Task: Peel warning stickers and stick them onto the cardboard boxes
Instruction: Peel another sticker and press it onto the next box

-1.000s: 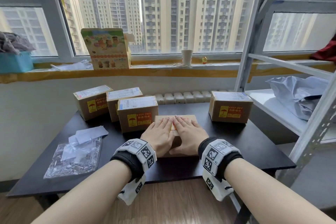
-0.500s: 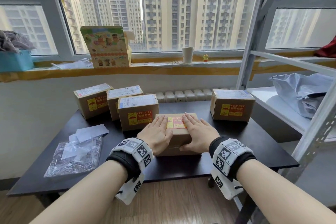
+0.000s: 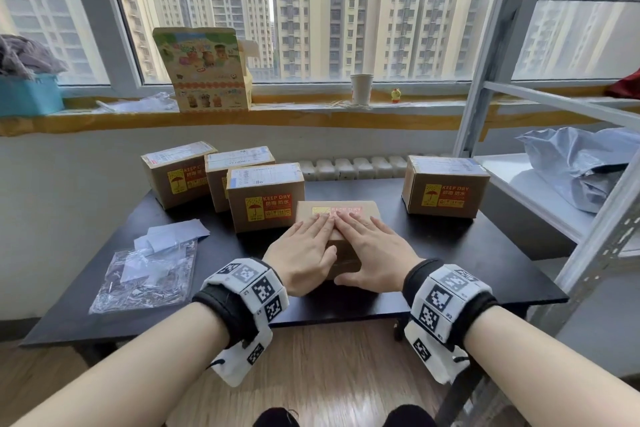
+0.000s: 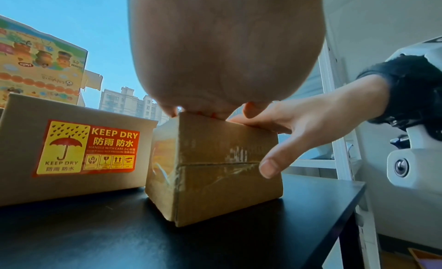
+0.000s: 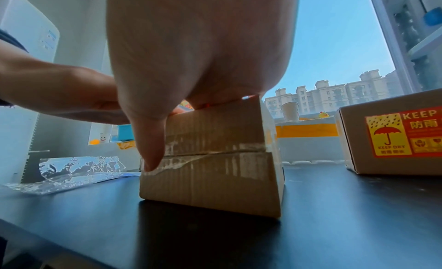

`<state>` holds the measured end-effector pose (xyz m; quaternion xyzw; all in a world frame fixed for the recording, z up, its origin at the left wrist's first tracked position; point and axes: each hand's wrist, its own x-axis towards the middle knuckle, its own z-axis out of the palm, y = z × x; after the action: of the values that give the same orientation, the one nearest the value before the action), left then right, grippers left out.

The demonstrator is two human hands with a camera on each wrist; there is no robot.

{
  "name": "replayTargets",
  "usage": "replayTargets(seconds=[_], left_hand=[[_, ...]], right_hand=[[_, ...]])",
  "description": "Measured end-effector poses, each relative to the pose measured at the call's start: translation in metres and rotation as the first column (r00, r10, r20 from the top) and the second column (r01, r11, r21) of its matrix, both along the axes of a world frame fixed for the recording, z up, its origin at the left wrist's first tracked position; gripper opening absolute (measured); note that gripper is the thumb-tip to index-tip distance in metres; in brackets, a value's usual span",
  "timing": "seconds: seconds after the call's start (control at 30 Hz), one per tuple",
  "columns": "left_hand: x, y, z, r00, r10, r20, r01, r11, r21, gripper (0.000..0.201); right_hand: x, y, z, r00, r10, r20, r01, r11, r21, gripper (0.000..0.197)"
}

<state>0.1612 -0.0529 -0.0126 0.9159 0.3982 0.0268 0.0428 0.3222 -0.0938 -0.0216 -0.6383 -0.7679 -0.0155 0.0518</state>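
Observation:
A small cardboard box (image 3: 346,253) lies on the black table (image 3: 485,253) in front of me, with a yellow-and-red KEEP DRY sticker (image 3: 337,210) on its top face. My left hand (image 3: 304,250) and right hand (image 3: 370,246) lie flat side by side on that top, fingers straight and pressing over the sticker's near edge. In the left wrist view the box (image 4: 215,169) shows its taped side, and my right thumb hangs down that side. The right wrist view shows the same box (image 5: 215,159) under my palm.
Three stickered boxes (image 3: 265,196) stand at the left rear and one more (image 3: 445,185) at the right rear. A clear plastic bag (image 3: 145,274) and white backing papers (image 3: 173,234) lie at the left. A metal shelf (image 3: 588,218) stands at the right.
My hands slid apart over the box top half a second ago, baring the sticker, and have now come back together over its near part.

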Motion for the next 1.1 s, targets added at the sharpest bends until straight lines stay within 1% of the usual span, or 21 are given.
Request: replayTargets(seconds=[0.13, 0.3, 0.4, 0.47, 0.5, 0.57, 0.6, 0.67, 0.73, 0.77, 0.8, 0.83, 0.93, 1.03, 1.1], left_hand=[[-0.001, -0.002, -0.001, 1.000, 0.014, -0.028, -0.014, 1.000, 0.007, 0.061], [-0.008, -0.003, -0.001, 0.997, 0.067, -0.029, -0.067, 0.998, 0.021, 0.061], [-0.010, -0.005, 0.000, 0.995, 0.091, -0.051, -0.092, 0.996, -0.004, 0.061], [-0.009, -0.005, 0.003, 0.994, 0.103, -0.037, -0.104, 0.994, -0.044, 0.060], [-0.008, -0.003, 0.008, 0.994, 0.106, -0.022, -0.108, 0.991, -0.081, 0.059], [-0.004, 0.009, 0.012, 0.992, 0.125, 0.035, -0.119, 0.983, -0.138, 0.056], [-0.001, 0.016, 0.013, 0.988, 0.144, 0.058, -0.134, 0.980, -0.147, 0.057], [0.007, 0.030, 0.017, 0.979, 0.193, 0.071, -0.182, 0.975, -0.130, 0.063], [0.017, 0.041, 0.018, 0.951, 0.298, 0.078, -0.283, 0.945, -0.165, 0.064], [0.022, 0.046, 0.018, 0.933, 0.353, 0.067, -0.337, 0.926, -0.172, 0.063], [0.025, 0.052, 0.017, 0.922, 0.381, 0.065, -0.366, 0.915, -0.167, 0.065], [0.028, 0.056, 0.017, 0.913, 0.406, 0.048, -0.393, 0.904, -0.169, 0.068], [0.038, 0.081, 0.002, 0.915, 0.400, 0.047, -0.382, 0.898, -0.218, 0.062], [0.043, 0.074, 0.008, 0.882, 0.470, 0.040, -0.445, 0.857, -0.262, 0.062], [0.047, 0.066, 0.013, 0.850, 0.523, 0.060, -0.485, 0.822, -0.299, 0.057]], right_hand=[[0.003, -0.003, 0.000, 1.000, -0.014, 0.014, 0.014, 1.000, -0.002, 0.103], [0.013, -0.007, 0.004, 0.997, -0.077, 0.018, 0.077, 0.997, -0.025, 0.104], [0.013, -0.011, 0.009, 0.994, -0.105, 0.010, 0.105, 0.992, -0.064, 0.103], [0.010, -0.012, 0.018, 0.992, -0.117, -0.052, 0.110, 0.986, -0.129, 0.094], [0.010, -0.012, 0.024, 0.981, -0.141, -0.130, 0.118, 0.978, -0.172, 0.085], [0.009, -0.006, 0.036, 0.928, -0.207, -0.309, 0.140, 0.964, -0.224, 0.066], [0.009, -0.002, 0.039, 0.901, -0.235, -0.365, 0.161, 0.961, -0.223, 0.060], [0.008, 0.013, 0.041, 0.874, -0.282, -0.397, 0.204, 0.952, -0.227, 0.054], [0.006, 0.031, 0.038, 0.867, -0.331, -0.372, 0.245, 0.934, -0.260, 0.048], [0.007, 0.042, 0.034, 0.866, -0.361, -0.347, 0.285, 0.925, -0.251, 0.042], [0.008, 0.052, 0.031, 0.852, -0.402, -0.336, 0.336, 0.911, -0.238, 0.036], [0.009, 0.061, 0.029, 0.831, -0.438, -0.343, 0.379, 0.897, -0.227, 0.034], [0.007, 0.079, 0.021, 0.791, -0.506, -0.344, 0.444, 0.862, -0.247, 0.047], [0.003, 0.086, 0.015, 0.786, -0.548, -0.287, 0.492, 0.834, -0.249, 0.059], [0.000, 0.085, 0.011, 0.784, -0.561, -0.267, 0.519, 0.828, -0.213, 0.061]])
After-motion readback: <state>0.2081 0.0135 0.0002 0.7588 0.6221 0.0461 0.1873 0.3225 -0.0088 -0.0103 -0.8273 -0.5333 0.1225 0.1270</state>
